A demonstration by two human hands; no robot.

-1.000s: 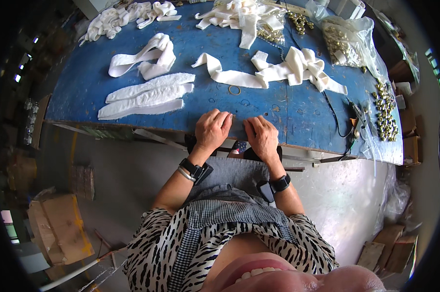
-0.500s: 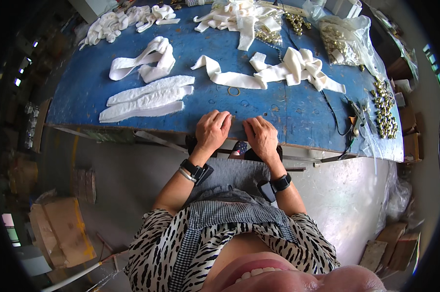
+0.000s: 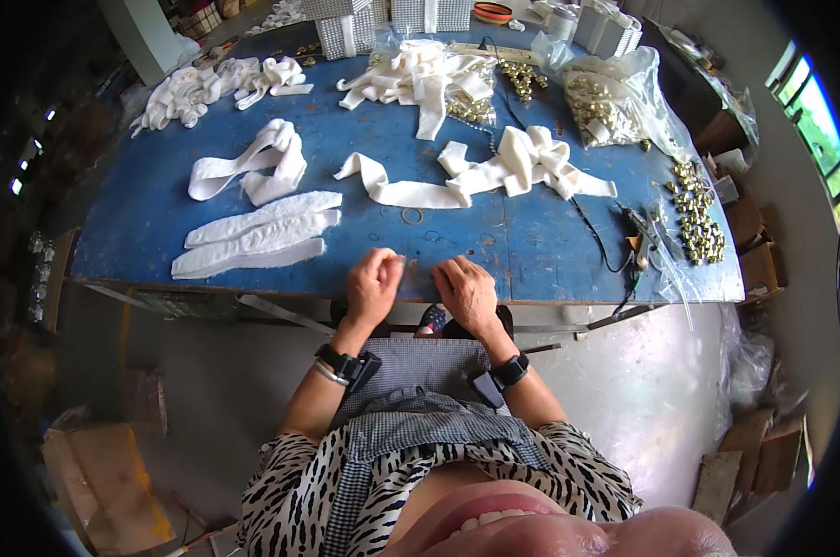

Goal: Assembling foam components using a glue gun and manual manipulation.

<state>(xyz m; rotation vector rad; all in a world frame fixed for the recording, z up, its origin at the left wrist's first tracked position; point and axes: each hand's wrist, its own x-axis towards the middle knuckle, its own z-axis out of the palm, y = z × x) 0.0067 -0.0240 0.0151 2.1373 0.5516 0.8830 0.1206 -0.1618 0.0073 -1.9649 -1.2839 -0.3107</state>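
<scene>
My left hand (image 3: 373, 283) rests at the near edge of the blue table (image 3: 531, 251), fingers curled in with the fingertips pinched together; nothing shows in it. Close to its right, my right hand (image 3: 466, 292) lies knuckles up on the same edge, fingers bent and together, also with nothing visible in it. Both wrists wear black bands. A small ring (image 3: 410, 215) lies on the table just beyond the hands. Three flat white fabric strips (image 3: 253, 232) lie left of my left hand.
A looped white strip (image 3: 253, 167), a long white band with a knotted bundle (image 3: 513, 167) and piles of white strips (image 3: 420, 74) cover the table. Brass-coloured pieces (image 3: 694, 218), a clear bag (image 3: 615, 102) of them, and a tool on a black cable (image 3: 638, 237) sit right. Cardboard boxes (image 3: 104, 473) stand on the floor.
Both hands lay flat with fingers spread on the table edge; now they have drawn back a little and the fingers have curled in, the left into a pinch.
</scene>
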